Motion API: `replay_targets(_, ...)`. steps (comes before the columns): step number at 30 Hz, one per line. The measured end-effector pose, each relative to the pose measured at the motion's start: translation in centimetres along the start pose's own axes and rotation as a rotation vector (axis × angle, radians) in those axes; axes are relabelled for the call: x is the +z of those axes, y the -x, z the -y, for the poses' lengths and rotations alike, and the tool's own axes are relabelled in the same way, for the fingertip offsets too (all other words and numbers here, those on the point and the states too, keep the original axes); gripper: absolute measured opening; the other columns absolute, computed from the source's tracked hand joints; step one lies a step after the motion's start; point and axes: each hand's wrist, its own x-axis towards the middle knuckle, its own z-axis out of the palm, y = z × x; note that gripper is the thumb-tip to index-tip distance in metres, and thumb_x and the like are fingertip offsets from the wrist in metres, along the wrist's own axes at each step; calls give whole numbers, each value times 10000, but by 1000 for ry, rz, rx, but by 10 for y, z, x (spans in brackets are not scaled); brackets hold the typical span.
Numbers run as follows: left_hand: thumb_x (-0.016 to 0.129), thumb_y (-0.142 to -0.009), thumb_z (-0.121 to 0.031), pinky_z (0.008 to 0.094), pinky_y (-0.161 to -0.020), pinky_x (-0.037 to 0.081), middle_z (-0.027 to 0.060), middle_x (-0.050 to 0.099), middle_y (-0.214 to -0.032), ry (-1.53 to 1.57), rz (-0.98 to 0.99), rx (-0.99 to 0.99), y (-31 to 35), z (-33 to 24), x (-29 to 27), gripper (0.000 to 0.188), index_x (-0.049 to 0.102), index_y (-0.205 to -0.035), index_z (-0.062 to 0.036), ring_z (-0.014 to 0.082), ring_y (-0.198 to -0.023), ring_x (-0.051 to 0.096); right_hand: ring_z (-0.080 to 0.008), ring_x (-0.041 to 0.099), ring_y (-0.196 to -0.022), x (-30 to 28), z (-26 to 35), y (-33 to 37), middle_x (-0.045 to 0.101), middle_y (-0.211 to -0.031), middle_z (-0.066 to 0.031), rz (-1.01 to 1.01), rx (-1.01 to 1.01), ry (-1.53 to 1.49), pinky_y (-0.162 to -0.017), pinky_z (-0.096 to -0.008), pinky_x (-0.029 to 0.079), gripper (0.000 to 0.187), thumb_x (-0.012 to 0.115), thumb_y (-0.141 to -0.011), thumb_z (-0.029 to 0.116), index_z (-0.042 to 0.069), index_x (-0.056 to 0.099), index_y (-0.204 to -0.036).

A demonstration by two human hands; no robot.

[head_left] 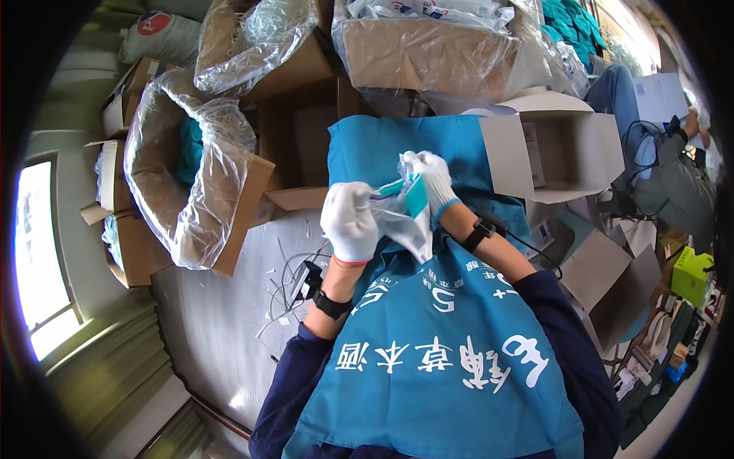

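Both my hands wear white knit gloves and meet above my lap. Between them is a small clear plastic packet (403, 226) with a teal-green panel; its exact contents I cannot make out. My left hand (350, 220) is closed on the packet's left side, where a dark thin strip shows by the fingers. My right hand (430, 177) pinches the packet's upper right part, with crumpled film sticking out past the fingers. Below and behind the hands spreads a blue apron (436, 398) with white lettering, over my lap.
Ahead stands a carton lined with clear film (428, 53), holding white packets. Left are a film-lined box (191, 168) with teal contents and an open brown carton (294, 145). An open pale box (566, 157) sits right. Cables (287, 283) lie on the floor. Another person (673, 183) sits far right.
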Motion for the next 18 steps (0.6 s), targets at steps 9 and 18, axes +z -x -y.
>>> replay_targets(9,504,-903,-40,255,-729,470,56,631,-821,274,320,-579,-11,11,-34,160,642,-893,40,111,-782,578,-361,657,-712,-5,17,42,666,-814,-198,3,-569,352,-697,-434,520,266,581,-987,288,30,620,-940)
replay_targets(18,734,-777,-426,400,-729,535,170,692,-855,-233,1055,-224,-65,-10,-33,406,720,-883,-35,346,-792,674,-396,671,-733,4,35,46,663,-777,-188,-209,-1074,987,-615,-448,516,143,592,-979,215,85,620,-928)
